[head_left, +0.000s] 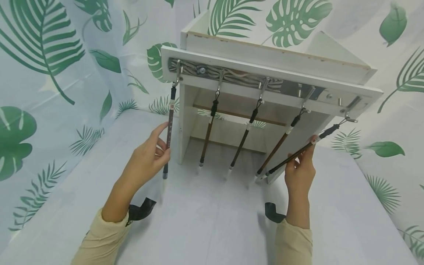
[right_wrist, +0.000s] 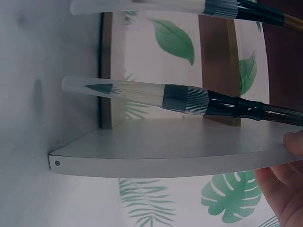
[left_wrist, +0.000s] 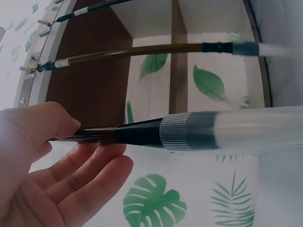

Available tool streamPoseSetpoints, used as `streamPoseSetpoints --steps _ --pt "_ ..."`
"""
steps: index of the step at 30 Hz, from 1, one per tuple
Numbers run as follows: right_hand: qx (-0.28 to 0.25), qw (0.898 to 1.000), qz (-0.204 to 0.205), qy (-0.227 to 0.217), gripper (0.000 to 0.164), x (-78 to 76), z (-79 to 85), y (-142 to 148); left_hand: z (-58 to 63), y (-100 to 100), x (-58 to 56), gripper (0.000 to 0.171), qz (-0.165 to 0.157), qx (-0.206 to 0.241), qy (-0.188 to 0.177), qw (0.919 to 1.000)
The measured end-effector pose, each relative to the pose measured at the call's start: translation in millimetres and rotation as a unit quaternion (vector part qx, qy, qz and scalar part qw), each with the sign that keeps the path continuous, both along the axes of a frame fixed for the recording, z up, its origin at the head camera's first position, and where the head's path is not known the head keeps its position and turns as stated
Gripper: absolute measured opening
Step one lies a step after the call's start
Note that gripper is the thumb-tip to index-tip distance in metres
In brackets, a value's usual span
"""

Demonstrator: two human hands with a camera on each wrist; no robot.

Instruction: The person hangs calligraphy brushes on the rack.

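In the head view, several calligraphy brushes hang by cord loops from metal hooks on a rail (head_left: pixel 245 79). My left hand (head_left: pixel 144 162) pinches the dark handle of the leftmost brush (head_left: pixel 170 127) between thumb and fingers. A clear cap covers that brush's tip (left_wrist: pixel 246 130) in the left wrist view. At the other end, my right hand (head_left: pixel 300 175) holds the handle of the rightmost brush (head_left: pixel 326 132), which slants down to the left from its hook. Its capped tip (right_wrist: pixel 99 87), with dark bristles, shows in the right wrist view. Three brushes between them, including the middle brush (head_left: pixel 243 141), hang untouched.
The hook rail is fixed on a white shelf unit (head_left: pixel 186 121) with open compartments. Behind it and at the sides hang leaf-print sheets (head_left: pixel 109 22). A pale cloth surface (head_left: pixel 212 228) lies below. Black wrist mounts (head_left: pixel 142 209) sit on both forearms.
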State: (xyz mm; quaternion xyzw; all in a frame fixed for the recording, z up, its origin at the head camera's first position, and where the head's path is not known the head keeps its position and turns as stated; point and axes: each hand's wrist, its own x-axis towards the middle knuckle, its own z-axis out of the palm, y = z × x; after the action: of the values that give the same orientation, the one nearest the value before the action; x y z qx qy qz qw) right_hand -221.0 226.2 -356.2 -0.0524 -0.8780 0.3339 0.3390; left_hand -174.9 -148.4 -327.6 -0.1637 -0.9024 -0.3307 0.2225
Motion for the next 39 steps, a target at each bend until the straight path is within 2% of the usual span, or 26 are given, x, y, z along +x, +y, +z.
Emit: streamPoseSetpoints --steps 6,12,16,27,31,39 --pt "0.006 1.000 0.004 0.006 0.080 -0.8 2.0 -1.4 -0.8 0.6 -0.2 0.064 0.008 -0.004 0.019 0.9998" --pt "0.003 1.000 0.005 0.005 0.080 -1.3 2.1 -1.9 0.9 0.7 1.1 0.064 0.011 0.003 0.012 0.9999" --pt "0.002 1.000 0.002 0.007 0.079 -0.6 1.2 -1.2 2.5 0.8 2.0 0.065 0.014 0.005 0.021 0.9997" --pt "0.003 1.000 0.011 0.019 0.078 -0.2 1.9 -0.1 2.5 2.7 3.2 0.066 0.005 0.018 0.020 0.9996" --pt "0.005 1.000 0.007 0.014 0.077 -0.5 1.8 0.0 0.5 3.7 2.8 0.066 -0.003 0.021 0.040 0.9990" --pt "0.005 1.000 0.001 0.002 0.077 0.2 0.7 -0.6 -15.1 6.6 -8.0 0.066 -0.007 -0.006 0.117 0.9931"
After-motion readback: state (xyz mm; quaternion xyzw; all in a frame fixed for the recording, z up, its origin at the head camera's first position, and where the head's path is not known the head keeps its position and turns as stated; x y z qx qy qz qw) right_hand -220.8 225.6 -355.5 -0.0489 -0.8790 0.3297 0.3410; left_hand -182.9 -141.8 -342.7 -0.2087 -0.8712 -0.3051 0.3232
